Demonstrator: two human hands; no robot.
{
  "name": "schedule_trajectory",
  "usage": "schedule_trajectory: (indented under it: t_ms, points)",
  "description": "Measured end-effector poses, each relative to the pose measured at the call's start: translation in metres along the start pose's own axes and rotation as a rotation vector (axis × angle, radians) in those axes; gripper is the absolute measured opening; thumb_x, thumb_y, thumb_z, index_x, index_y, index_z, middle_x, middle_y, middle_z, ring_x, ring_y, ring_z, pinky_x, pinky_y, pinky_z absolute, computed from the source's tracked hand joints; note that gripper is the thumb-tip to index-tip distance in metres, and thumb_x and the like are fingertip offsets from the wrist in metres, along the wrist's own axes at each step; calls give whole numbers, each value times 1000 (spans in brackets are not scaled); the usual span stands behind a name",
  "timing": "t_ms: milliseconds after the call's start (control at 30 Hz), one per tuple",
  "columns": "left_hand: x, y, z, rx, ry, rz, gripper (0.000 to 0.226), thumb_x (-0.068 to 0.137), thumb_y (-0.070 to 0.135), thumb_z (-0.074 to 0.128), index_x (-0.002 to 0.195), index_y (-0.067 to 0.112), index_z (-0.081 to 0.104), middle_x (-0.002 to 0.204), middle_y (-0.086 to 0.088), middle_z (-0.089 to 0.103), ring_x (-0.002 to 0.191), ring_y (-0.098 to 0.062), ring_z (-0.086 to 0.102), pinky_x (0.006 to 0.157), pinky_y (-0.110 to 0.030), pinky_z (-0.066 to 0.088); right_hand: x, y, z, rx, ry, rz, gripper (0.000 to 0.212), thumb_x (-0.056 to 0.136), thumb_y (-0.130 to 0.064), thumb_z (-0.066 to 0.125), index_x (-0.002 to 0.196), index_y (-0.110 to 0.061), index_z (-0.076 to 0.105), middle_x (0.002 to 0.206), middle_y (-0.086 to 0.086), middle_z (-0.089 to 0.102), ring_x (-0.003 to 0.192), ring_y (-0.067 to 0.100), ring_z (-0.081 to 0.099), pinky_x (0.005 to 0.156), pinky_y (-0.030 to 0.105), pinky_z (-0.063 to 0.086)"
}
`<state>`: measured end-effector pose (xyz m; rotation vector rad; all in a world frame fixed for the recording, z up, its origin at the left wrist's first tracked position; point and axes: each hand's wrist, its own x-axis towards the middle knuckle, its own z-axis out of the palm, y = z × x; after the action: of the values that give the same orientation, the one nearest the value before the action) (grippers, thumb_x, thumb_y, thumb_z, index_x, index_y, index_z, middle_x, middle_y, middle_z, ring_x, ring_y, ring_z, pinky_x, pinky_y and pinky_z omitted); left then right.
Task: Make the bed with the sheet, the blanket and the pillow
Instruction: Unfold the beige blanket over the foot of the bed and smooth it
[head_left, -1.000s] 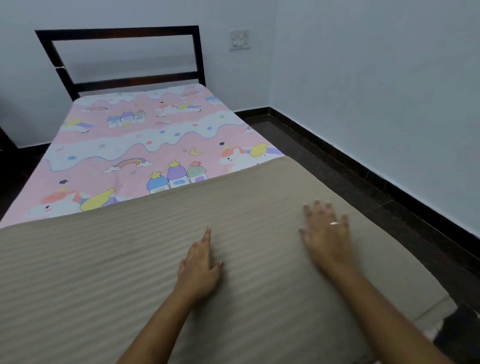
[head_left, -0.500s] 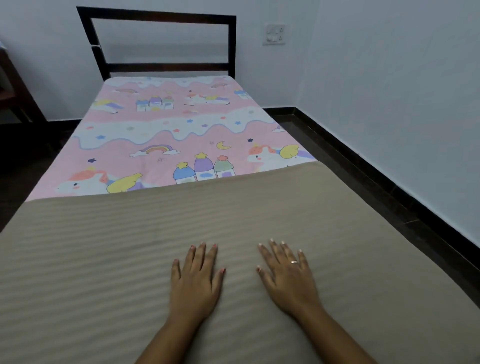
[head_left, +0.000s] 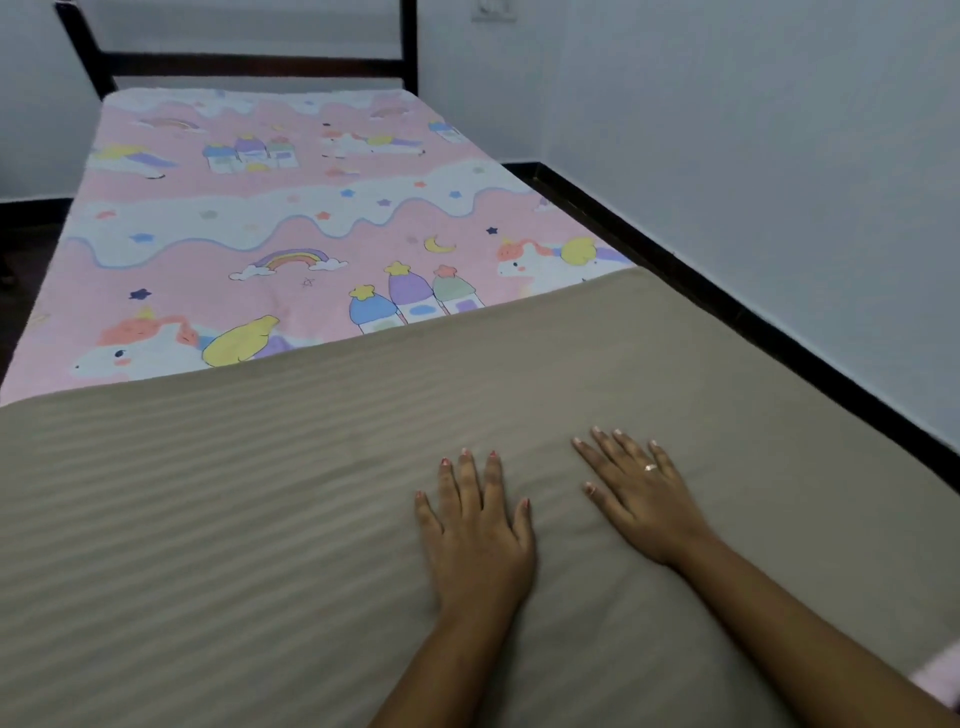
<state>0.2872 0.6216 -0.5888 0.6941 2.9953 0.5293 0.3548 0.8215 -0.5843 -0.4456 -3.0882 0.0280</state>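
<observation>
- Pressing flat on the blanket (head_left: 260, 519): left hand (head_left: 478, 535), palm down, fingers straight and slightly fanned, gripping nothing.
- Right hand (head_left: 641, 499) has the same posture. Its palm is down on the blanket near the left hand, fingers spread and angled toward the far left. There is a ring (head_left: 650, 467) on one finger.
- The hands are apart with thumbs facing each other and a strip of bare fabric between them.
- The blanket is beige-tan with faint woven stripes running across the bed. It covers the near half and lies smooth. Its far edge is a straight line that sits higher on the right side of the view.
- Sheet (head_left: 311, 234): pink and white print of unicorns, rainbows, castles and stars. It is spread over the mattress from the blanket's far edge up to the headboard (head_left: 249, 65), and that far half is uncovered.
- The headboard is a dark frame with a crossbar, standing against the far wall.
- Right of the bed: dark skirting band (head_left: 727, 306), pale wall (head_left: 779, 156), switch plate (head_left: 493, 10) cut off at the top edge.
- A pink sleeve edge (head_left: 943, 680) shows at the bottom right corner.
</observation>
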Motion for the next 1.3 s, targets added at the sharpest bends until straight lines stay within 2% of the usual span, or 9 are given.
schedule_trajectory:
  t_ms: [200, 400, 600, 700, 767, 900, 1067, 1233, 1300]
  points:
    - [2, 0, 5, 39, 24, 32, 63, 86, 50, 34, 138, 20, 49, 144, -12, 46, 135, -34, 39, 107, -56, 17, 0, -1, -5, 5, -20, 33, 62, 92, -62, 7, 149, -41, 18, 158, -10, 22, 145, 14, 21, 116, 42, 13]
    - [0, -2, 5, 75, 29, 18, 65, 89, 53, 22, 147, 25, 33, 153, -8, 32, 143, -30, 24, 112, -56, 13, -2, -11, -16, 34, -41, 40, 68, 88, -57, 5, 151, -35, 19, 158, -6, 21, 146, 16, 21, 117, 43, 12]
    - [1, -3, 12, 118, 87, 1, 63, 88, 51, 24, 145, 26, 37, 150, -8, 37, 140, -31, 30, 109, -58, 21, -13, -68, -4, 139, 45, -219, 54, 91, -44, 30, 139, -28, 48, 144, -3, 49, 132, 19, 47, 107, 47, 36]
    - [0, -1, 17, 144, 111, -29, 64, 88, 54, 21, 147, 31, 31, 154, -3, 32, 143, -27, 25, 111, -54, 18, -3, -35, 1, 133, 20, -242, 60, 91, -49, 19, 145, -31, 37, 151, -5, 38, 139, 19, 37, 112, 47, 25]
    - [-1, 1, 22, 175, 97, -45, 64, 89, 55, 17, 149, 33, 24, 156, -1, 26, 145, -26, 19, 113, -53, 14, 5, -7, 6, 122, 27, -204, 61, 92, -49, 15, 146, -32, 35, 153, -6, 35, 141, 19, 32, 114, 46, 21]
    - [-3, -1, 29, 226, 63, -74, 65, 90, 56, 10, 151, 35, 15, 158, 0, 19, 146, -24, 13, 114, -54, 10, 4, -3, 14, 128, 37, -143, 54, 91, -44, 27, 139, -30, 49, 145, -4, 47, 134, 21, 43, 110, 48, 29]
    - [-2, 5, 23, 217, 43, -99, 65, 90, 56, 9, 150, 35, 15, 159, 1, 18, 147, -24, 12, 114, -53, 8, 2, 16, -6, 156, -35, -89, 59, 91, -49, 19, 143, -31, 41, 149, -7, 41, 139, 18, 36, 113, 46, 22]
    - [-1, 8, 9, 234, -50, -116, 67, 88, 57, 3, 151, 34, 10, 160, 0, 12, 148, -24, 6, 115, -53, 7, -14, 132, -31, 39, -91, 151, 62, 90, -50, 17, 147, -31, 32, 154, -2, 33, 142, 23, 30, 113, 44, 21]
    - [1, 15, 0, 193, -103, -171, 69, 87, 57, 3, 152, 32, 7, 160, 0, 8, 148, -24, 3, 116, -52, 6, -30, 184, -44, -5, -79, 314, 59, 93, -48, 18, 149, -30, 27, 156, -1, 29, 142, 24, 27, 113, 45, 23]
